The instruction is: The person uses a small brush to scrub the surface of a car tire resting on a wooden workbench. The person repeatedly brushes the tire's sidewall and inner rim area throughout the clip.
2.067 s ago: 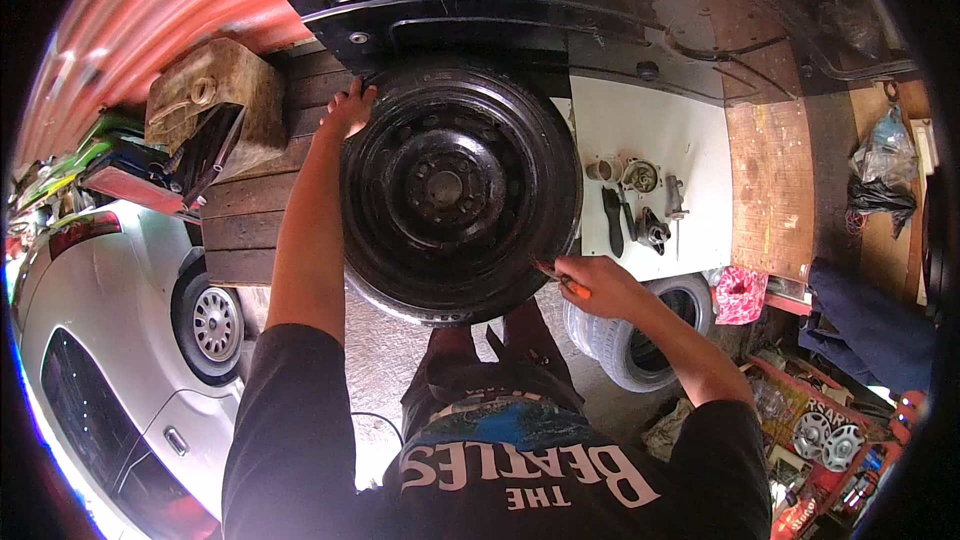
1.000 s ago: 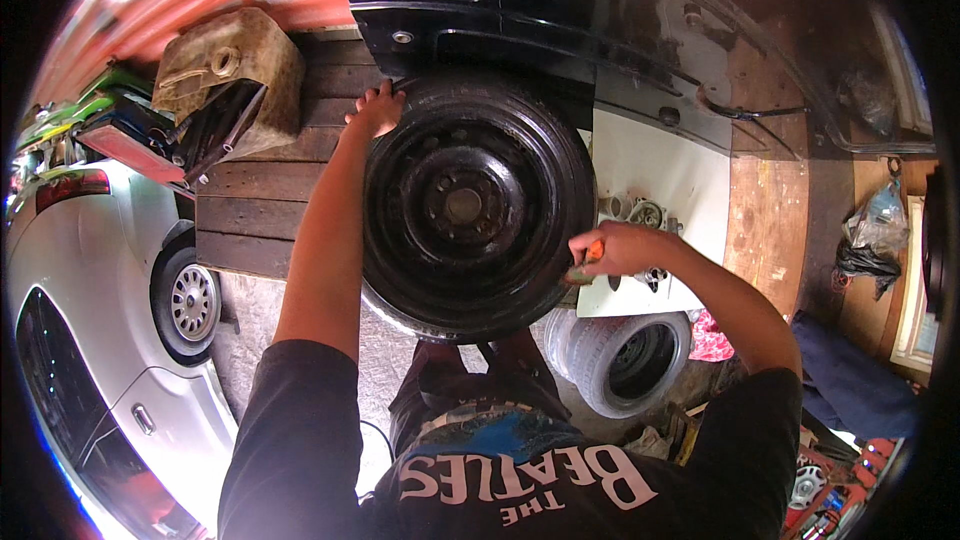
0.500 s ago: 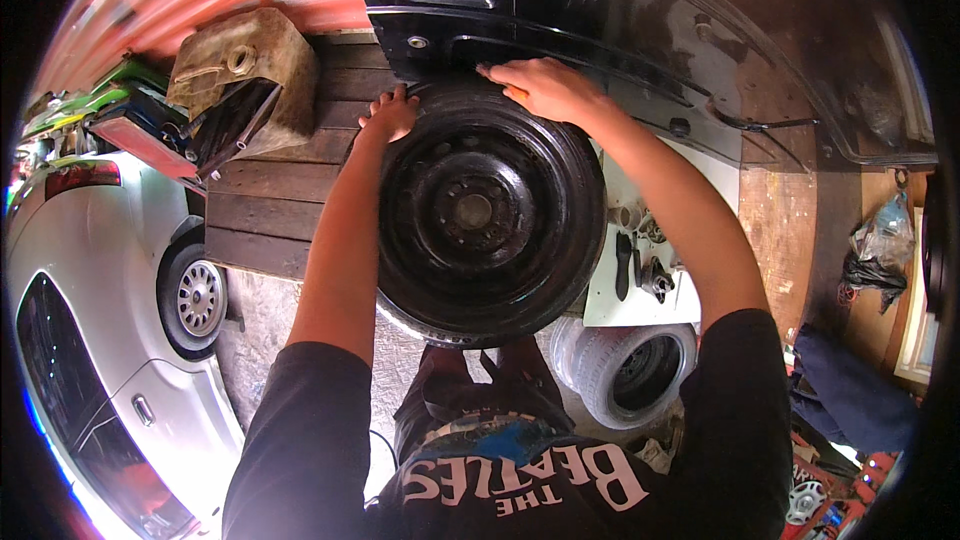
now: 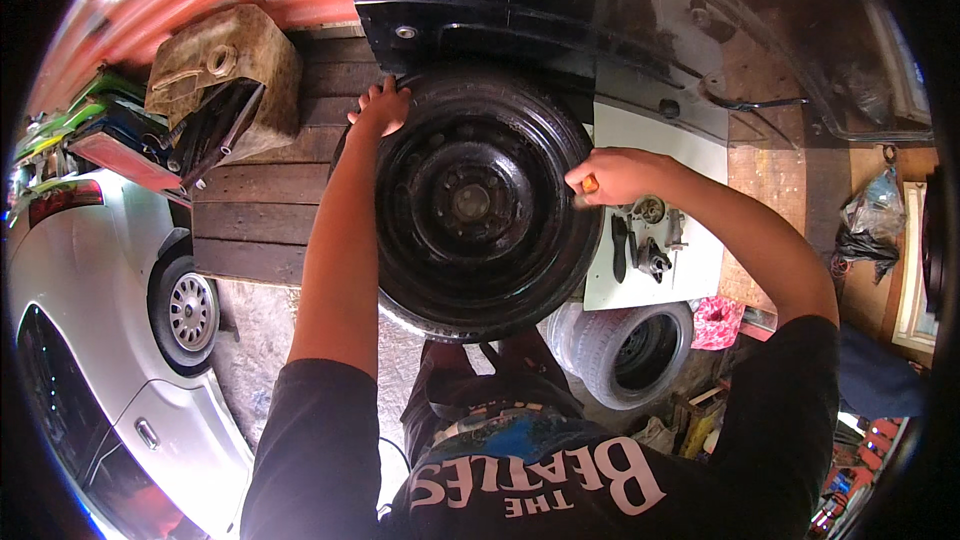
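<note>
Resting on the upper-left edge of the black wheel (image 4: 472, 202), the left hand (image 4: 383, 108) has its fingers loosely spread. The right hand (image 4: 622, 178) clenches its fingers around an orange-handled tool (image 4: 590, 183) at the wheel's right side. The wheel faces up at the plank bench's (image 4: 255, 198) edge, beside a white board (image 4: 603, 288) bearing metal parts (image 4: 653, 262).

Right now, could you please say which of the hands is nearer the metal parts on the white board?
The right hand, holding an orange-handled tool near the metal parts. The left hand is farther, across the tyre, at its upper-left edge.
</note>
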{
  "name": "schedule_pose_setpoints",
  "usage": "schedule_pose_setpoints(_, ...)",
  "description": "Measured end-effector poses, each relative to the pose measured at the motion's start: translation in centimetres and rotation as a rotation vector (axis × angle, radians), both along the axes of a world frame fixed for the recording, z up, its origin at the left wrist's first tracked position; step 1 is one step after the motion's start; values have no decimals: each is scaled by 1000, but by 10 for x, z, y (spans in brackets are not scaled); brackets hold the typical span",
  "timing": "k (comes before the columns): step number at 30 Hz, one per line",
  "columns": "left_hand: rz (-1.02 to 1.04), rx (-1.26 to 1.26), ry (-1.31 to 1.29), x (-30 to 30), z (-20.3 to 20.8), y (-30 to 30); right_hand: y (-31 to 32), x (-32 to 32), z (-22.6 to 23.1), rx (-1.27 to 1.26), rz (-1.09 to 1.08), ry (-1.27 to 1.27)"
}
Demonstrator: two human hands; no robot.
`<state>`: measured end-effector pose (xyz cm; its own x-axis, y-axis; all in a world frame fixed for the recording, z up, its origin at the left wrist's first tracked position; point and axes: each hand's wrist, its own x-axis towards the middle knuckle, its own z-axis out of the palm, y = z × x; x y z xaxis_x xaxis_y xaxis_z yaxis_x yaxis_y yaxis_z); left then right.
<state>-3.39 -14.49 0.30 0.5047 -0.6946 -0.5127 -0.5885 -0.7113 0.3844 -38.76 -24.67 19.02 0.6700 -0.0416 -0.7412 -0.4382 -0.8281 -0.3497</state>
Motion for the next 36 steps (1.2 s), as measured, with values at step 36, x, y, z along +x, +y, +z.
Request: schedule_pose_setpoints(36,-19,27,2,-3,5,-3,18,22,-69,-120,-76,-670)
